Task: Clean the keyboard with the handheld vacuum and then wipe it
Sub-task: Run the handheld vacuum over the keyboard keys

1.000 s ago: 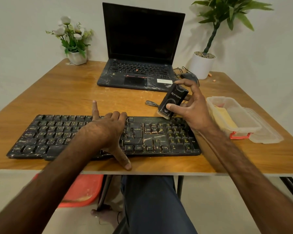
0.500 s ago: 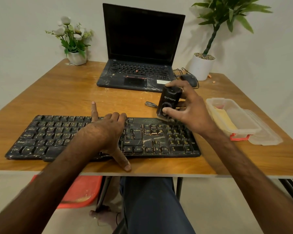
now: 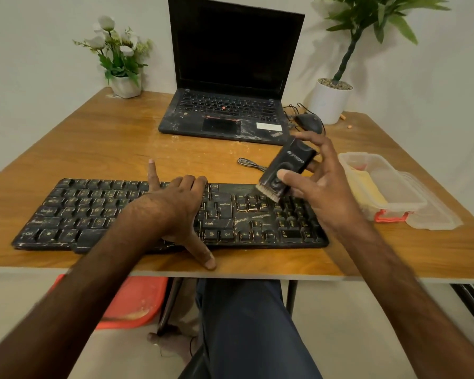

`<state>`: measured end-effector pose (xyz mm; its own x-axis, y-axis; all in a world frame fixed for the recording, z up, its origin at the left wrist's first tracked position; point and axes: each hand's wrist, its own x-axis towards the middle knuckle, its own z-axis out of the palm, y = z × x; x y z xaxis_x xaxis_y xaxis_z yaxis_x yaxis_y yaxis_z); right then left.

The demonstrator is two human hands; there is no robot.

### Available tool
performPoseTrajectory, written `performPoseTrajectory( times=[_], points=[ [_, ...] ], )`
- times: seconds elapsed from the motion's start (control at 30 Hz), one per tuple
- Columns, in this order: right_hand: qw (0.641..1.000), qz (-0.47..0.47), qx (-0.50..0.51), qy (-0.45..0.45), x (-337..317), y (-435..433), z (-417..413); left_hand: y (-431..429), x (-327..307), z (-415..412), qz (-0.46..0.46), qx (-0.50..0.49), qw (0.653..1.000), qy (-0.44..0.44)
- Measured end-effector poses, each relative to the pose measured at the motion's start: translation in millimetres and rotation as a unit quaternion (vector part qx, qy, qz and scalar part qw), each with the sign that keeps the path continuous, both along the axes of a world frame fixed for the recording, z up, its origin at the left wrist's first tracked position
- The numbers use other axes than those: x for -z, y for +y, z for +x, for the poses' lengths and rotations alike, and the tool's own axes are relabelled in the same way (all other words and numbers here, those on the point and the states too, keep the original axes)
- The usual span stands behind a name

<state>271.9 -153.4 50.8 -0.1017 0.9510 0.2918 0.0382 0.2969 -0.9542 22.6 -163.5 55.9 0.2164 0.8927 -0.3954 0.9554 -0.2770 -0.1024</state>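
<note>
A dusty black keyboard [image 3: 88,212] lies along the front edge of the wooden table [image 3: 99,138]. My left hand [image 3: 175,206] rests flat on its middle, fingers spread, thumb reaching the table edge and index finger pointing away. My right hand [image 3: 320,184] holds a small black handheld vacuum [image 3: 288,165], thumb on its front face. The vacuum is tilted, and its brush end touches the upper right part of the keyboard, above the keys near the number pad.
A dusty open laptop [image 3: 230,113] stands behind the keyboard, with a black mouse [image 3: 309,123] and cables to its right. A clear plastic box [image 3: 381,184] with yellow cloth and its lid sit at right. Two potted plants [image 3: 331,102] occupy the back corners.
The vacuum shifted left and then back right over the keyboard's upper right area, tilting more. My left hand stayed in place on the keyboard.
</note>
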Motion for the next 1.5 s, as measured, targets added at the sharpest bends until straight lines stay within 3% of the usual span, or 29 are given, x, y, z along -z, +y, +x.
performPoseTrajectory(
  times=[0.13, 0.3, 0.4, 0.5, 0.6, 0.67, 0.77, 0.83, 1.0, 1.1, 1.3, 1.5],
  points=[
    [0.971, -0.144, 0.022, 0.189, 7.1, -8.2, 8.8, -2.5, 4.3, -6.4, 0.0, 0.009, 0.999, -0.035],
    [0.927, -0.249, 0.008, 0.279, 10.9, -14.5, 10.0, -4.8, 5.6, 1.1, 0.013, 0.047, 0.997, -0.056],
    [0.923, -0.249, 0.007, 0.292, 9.5, -18.5, 10.0, -4.0, 6.8, 11.6, 0.01, 0.055, 0.995, -0.084],
    [0.972, -0.161, 0.04, 0.167, 11.2, -25.5, 7.7, -1.7, 7.2, 16.7, 0.003, 0.046, 0.992, -0.115],
    [1.0, 0.011, 0.011, 0.0, 12.2, -37.1, 2.9, 0.2, 6.6, 22.7, 0.0, 0.048, 0.99, -0.132],
    [0.986, 0.108, -0.024, -0.128, 13.4, -42.2, -0.2, 0.1, 6.5, 28.1, 0.004, 0.053, 0.989, -0.136],
    [0.931, 0.208, -0.015, -0.299, 14.8, -39.9, -3.1, 0.9, 8.3, 30.6, 0.018, 0.053, 0.989, -0.134],
    [0.929, 0.208, -0.019, -0.305, 12.6, -38.4, -2.6, 2.0, 9.1, 29.2, 0.021, 0.047, 0.989, -0.136],
    [0.963, 0.115, -0.135, -0.204, 5.9, -52.3, 8.7, 2.9, 3.7, 32.7, 0.013, 0.046, 0.994, -0.101],
    [0.973, 0.086, -0.142, -0.162, 3.4, -53.3, 15.1, 3.8, -0.9, 39.0, 0.008, 0.057, 0.997, -0.056],
    [0.947, 0.158, -0.061, -0.272, -5.5, -27.3, 1.7, 4.7, -2.3, 44.6, 0.006, 0.052, 0.999, -0.004],
    [0.942, 0.12, -0.159, -0.27, -2.1, -58.5, 18.8, 4.6, 0.2, 42.9, 0.014, 0.05, 0.999, -0.011]
  ],
)
